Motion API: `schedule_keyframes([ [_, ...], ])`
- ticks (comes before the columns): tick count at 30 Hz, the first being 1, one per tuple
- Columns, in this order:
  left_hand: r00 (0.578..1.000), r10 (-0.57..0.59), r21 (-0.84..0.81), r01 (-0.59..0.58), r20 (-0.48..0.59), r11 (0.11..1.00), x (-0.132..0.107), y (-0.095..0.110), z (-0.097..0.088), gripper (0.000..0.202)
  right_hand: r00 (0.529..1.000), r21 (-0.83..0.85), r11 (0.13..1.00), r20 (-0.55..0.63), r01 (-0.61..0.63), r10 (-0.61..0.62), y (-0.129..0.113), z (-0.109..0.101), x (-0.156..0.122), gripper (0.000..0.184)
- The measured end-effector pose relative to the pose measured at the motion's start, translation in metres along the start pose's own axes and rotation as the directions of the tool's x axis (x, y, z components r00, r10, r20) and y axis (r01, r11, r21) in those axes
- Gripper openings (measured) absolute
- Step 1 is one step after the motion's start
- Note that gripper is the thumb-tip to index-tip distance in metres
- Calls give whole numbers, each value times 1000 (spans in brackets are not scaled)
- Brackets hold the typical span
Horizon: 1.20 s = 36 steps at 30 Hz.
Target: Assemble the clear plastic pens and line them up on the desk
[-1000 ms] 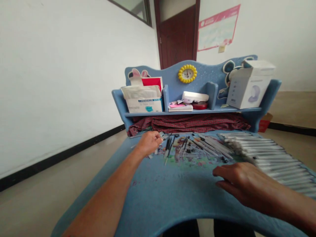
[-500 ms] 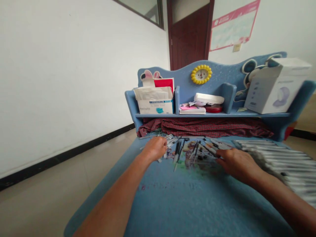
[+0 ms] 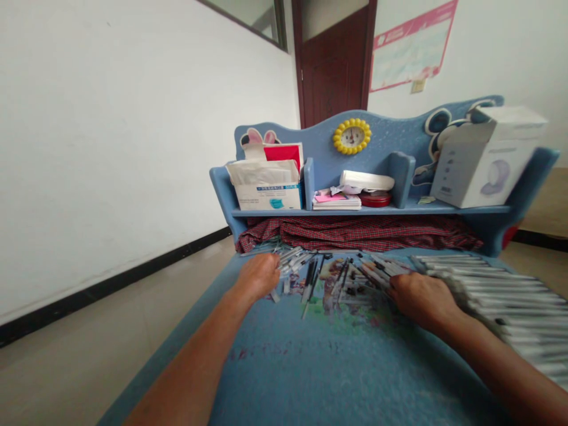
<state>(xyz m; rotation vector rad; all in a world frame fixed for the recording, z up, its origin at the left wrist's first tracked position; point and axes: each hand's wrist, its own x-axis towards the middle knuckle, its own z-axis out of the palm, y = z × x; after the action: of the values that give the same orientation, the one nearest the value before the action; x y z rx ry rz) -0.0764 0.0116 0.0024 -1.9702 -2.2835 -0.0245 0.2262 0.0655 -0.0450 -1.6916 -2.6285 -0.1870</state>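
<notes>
My left hand (image 3: 260, 275) is closed at the left of the blue table, its fingertips turned away from me. What it holds, if anything, is hidden. Beside it lies a pile of clear pen barrels (image 3: 293, 259). My right hand (image 3: 419, 296) is closed, fingers pointing down at the right end of the scattered pen parts. Slim pen pieces (image 3: 377, 269) touch or lie by its fingertips; I cannot tell which it grips. Between the hands are dark pen refills (image 3: 311, 281) and small black caps (image 3: 351, 290).
Right of my right hand lies a broad row of whitish pens (image 3: 501, 296). Behind the blue table (image 3: 284, 378) are a checked red cloth (image 3: 355, 234) and a shelf holding a mask box (image 3: 268, 195), papers (image 3: 336, 203), a red tin (image 3: 376, 200) and a white carton (image 3: 488, 163).
The view has shifted slightly to the right. My left hand has moved a little left and nearer, away from the barrel pile. My right hand's fingers now point lower, at the pen pieces.
</notes>
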Motion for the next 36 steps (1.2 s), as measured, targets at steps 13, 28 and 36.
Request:
schedule_keyframes([
  [13, 957, 276, -307, -291, -94, 906, -11, 35, 11, 17, 997, 271, 962, -66, -31, 51, 4, -13, 0, 28],
  [28, 946, 313, -204, -324, -84, 924, -19, 76, 21, 22, 994, 998, 70, 5, 3, -112, -15, -6, -11, 17],
  [36, 967, 253, -59, -255, -40, 965, -10, 95, 35, 23, 995, 999, 32, -9, 12, -98, -22, -13, -15, 13],
])
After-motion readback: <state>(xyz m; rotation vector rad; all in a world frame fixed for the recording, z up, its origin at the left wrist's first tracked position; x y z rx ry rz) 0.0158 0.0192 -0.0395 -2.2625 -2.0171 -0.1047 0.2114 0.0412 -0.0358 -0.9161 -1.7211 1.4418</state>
